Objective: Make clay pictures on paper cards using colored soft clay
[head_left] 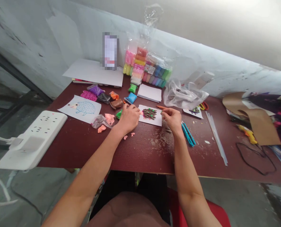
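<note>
A white card [156,121] lies on the dark red table [135,157], with a hedgehog-like figure of dark pieces and green dots [150,113] on it. My left hand [130,119] rests at the card's left edge with its fingers curled. What it holds, if anything, is too small to tell. At the card's right edge is my right hand [171,119], thumb and forefinger pinched together; something tiny and pale may be at the tips. An orange pencil-like stick [162,107] lies just above that hand. Green clay [119,114] sits beside the left hand.
Left: power strip [39,138], hedgehog drawing [80,108], clay packets [116,104], pink clay [109,119]. Behind: phone [110,52], bagged clay [157,71], paper stack [150,93], plastic bag [183,94]. Right: teal cutter [188,134], scissors [204,106], glue sticks [216,138], glue gun [247,133].
</note>
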Demonstrator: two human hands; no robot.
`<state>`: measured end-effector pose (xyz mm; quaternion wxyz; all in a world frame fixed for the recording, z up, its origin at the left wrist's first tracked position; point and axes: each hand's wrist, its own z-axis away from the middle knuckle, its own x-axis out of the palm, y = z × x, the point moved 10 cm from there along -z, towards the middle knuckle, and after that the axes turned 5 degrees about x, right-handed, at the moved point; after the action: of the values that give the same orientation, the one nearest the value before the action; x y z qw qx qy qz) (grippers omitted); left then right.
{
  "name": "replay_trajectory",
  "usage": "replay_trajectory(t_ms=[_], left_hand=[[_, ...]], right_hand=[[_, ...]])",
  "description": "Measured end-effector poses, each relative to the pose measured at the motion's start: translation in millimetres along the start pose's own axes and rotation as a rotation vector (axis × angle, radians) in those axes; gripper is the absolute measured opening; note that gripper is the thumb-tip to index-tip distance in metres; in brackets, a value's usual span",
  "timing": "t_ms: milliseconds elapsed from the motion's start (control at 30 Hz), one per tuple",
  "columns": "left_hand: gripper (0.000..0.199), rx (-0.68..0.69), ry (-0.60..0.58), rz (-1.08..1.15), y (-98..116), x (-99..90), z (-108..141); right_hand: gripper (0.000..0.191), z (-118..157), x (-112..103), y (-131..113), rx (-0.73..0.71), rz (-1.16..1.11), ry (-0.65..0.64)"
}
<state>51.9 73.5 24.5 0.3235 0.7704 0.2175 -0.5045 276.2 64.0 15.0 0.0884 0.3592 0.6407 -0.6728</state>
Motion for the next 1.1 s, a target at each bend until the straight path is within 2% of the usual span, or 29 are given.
replay_trajectory(t_ms=[133, 267, 433, 733, 900, 1100], left_hand=[[0.026, -0.006, -0.035, -0.019, 1, 5.0, 0], [0.029, -0.002, -0.031, -0.034, 3, 7.2, 1], [0.031, -0.011, -0.032, -0.031, 1, 10.0, 0], [0.032, -0.006, 0.004, -0.010, -1, 8.8, 1], [0.031, -0.012, -0.003, -0.003, -1, 8.8, 1], [0.030, -0.021, -0.018, -0.005, -1, 8.2, 1]], right_hand=[[0.013, -4, 0, 2, 0.017, 0.070, 0.066], [0.007, -6, 10, 4, 0.021, 0.037, 0.003], [0.015, -6, 17, 2, -0.018, -0.118, -0.040], [0.006, -3, 15, -4, -0.005, -0.028, -0.018], [0.011, -2, 16, -6, -0.021, -0.024, -0.030], [0.009, -1, 8, -2, 0.007, -0.059, 0.027]])
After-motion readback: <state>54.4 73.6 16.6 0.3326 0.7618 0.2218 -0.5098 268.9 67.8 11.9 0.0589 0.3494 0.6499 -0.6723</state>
